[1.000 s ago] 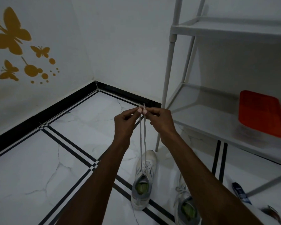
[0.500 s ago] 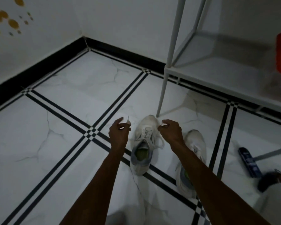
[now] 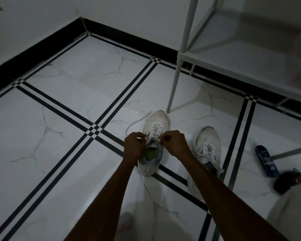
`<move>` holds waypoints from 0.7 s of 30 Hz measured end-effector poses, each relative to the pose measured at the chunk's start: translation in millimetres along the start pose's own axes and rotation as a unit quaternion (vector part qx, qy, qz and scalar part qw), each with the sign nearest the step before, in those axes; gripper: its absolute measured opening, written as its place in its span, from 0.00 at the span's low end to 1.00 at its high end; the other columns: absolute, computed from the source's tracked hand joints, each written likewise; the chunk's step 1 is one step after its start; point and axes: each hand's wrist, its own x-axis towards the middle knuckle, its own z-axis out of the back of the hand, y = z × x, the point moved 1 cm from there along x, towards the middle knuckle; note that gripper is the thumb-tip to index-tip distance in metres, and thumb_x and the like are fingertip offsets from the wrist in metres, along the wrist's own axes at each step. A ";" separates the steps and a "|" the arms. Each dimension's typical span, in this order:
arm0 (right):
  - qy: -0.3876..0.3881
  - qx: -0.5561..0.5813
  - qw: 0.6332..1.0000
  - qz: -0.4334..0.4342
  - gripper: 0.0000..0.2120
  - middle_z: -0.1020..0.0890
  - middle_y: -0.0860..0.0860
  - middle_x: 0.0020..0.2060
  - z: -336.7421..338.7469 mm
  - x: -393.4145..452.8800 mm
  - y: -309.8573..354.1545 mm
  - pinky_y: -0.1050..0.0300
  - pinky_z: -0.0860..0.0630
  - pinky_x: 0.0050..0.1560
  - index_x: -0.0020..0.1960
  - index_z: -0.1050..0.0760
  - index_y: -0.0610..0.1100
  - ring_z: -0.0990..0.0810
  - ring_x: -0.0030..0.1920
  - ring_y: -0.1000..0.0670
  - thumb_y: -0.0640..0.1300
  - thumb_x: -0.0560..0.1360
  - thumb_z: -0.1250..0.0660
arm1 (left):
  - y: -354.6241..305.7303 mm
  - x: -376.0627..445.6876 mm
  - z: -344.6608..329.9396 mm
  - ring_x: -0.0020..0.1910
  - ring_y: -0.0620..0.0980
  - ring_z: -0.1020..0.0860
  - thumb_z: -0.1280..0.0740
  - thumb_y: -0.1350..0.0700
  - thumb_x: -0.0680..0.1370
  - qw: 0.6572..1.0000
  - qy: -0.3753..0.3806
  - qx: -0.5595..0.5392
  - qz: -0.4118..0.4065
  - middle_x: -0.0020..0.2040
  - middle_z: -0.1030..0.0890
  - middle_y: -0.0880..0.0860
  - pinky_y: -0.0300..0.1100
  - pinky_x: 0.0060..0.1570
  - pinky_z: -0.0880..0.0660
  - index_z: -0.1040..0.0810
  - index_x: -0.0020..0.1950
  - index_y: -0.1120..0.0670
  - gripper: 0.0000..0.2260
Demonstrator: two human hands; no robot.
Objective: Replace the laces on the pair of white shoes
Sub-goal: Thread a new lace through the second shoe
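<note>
Both hands, left [image 3: 135,146] and right [image 3: 175,144], pinch lace [image 3: 155,134] ends over the left shoe [image 3: 154,145]; the 2nd shoe [image 3: 207,150] sits beside it.

Head camera looks steeply down at floor [image 3: 63,153].

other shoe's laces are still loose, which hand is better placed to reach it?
Right, probably. The right hand is nearer the right-side shoe, whose loose lace trails beside that forearm. The left hand would have to cross the left-side shoe.
</note>
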 end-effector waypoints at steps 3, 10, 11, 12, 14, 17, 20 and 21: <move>-0.015 -0.010 1.000 0.003 0.04 0.13 0.48 0.40 1.5 0.4 0.1 0.80 0.32 0.37 0.43 0.14 0.42 0.16 0.42 0.52 0.41 0.74 0.26 | -3.9 -0.8 2.4 0.44 0.51 0.17 0.26 0.59 0.76 1.000 -0.007 -0.003 0.002 0.45 0.15 0.53 0.50 0.48 0.19 0.16 0.43 0.51 0.04; -0.026 -0.063 0.997 -0.034 0.04 0.13 0.46 0.43 1.5 -1.6 -11.5 0.67 0.29 0.46 0.44 0.13 0.41 0.15 0.47 0.47 0.40 0.72 0.27 | -3.6 -2.1 18.8 0.50 0.57 0.22 0.30 0.61 0.71 0.984 0.008 0.172 -0.047 0.46 0.20 0.50 0.53 0.48 0.23 0.21 0.41 0.49 0.06; -0.029 -0.063 0.997 -0.040 0.04 0.13 0.46 0.43 -0.5 -2.4 -13.9 0.67 0.27 0.46 0.43 0.13 0.42 0.15 0.46 0.47 0.40 0.72 0.27 | -4.8 -3.9 19.9 0.51 0.57 0.22 0.30 0.61 0.71 0.979 0.011 0.201 -0.044 0.46 0.20 0.49 0.55 0.50 0.23 0.21 0.42 0.49 0.07; -0.028 -0.060 0.997 -0.038 0.04 0.13 0.47 0.43 -2.2 -3.6 -15.7 0.66 0.26 0.46 0.43 0.13 0.42 0.16 0.46 0.47 0.41 0.72 0.27 | -5.6 -6.1 19.7 0.51 0.58 0.22 0.30 0.60 0.71 0.975 0.019 0.215 -0.044 0.46 0.19 0.49 0.57 0.52 0.24 0.22 0.42 0.49 0.06; 0.005 -0.048 0.998 -0.028 0.05 0.14 0.48 0.44 0.8 -5.6 -15.0 0.65 0.27 0.47 0.45 0.14 0.41 0.17 0.47 0.49 0.42 0.73 0.28 | -0.5 -9.7 16.1 0.52 0.58 0.22 0.31 0.54 0.74 0.979 0.033 0.196 -0.038 0.46 0.19 0.50 0.57 0.54 0.25 0.23 0.43 0.49 0.02; 0.069 0.045 0.994 -0.066 0.12 0.16 0.49 0.43 16.9 -1.2 -7.3 0.61 0.27 0.45 0.46 0.16 0.41 0.19 0.45 0.52 0.51 0.75 0.28 | 1.7 -7.1 21.9 0.54 0.53 0.22 0.32 0.47 0.78 0.996 0.054 0.055 0.034 0.49 0.18 0.51 0.50 0.57 0.27 0.19 0.45 0.50 0.08; 0.081 0.242 0.961 -0.108 0.20 0.13 0.47 0.47 33.0 3.2 14.4 0.56 0.25 0.45 0.51 0.16 0.40 0.17 0.48 0.51 0.57 0.78 0.34 | -17.4 0.7 33.2 0.53 0.50 0.20 0.34 0.51 0.82 0.972 0.102 -0.187 0.103 0.49 0.15 0.56 0.44 0.56 0.28 0.15 0.47 0.58 0.14; 0.087 0.298 0.944 -0.114 0.19 0.13 0.48 0.48 35.1 4.5 21.6 0.56 0.24 0.46 0.54 0.17 0.42 0.16 0.51 0.49 0.57 0.80 0.36 | -25.0 3.8 35.5 0.54 0.50 0.18 0.35 0.52 0.82 0.961 0.109 -0.232 0.102 0.49 0.14 0.55 0.45 0.59 0.27 0.14 0.47 0.58 0.14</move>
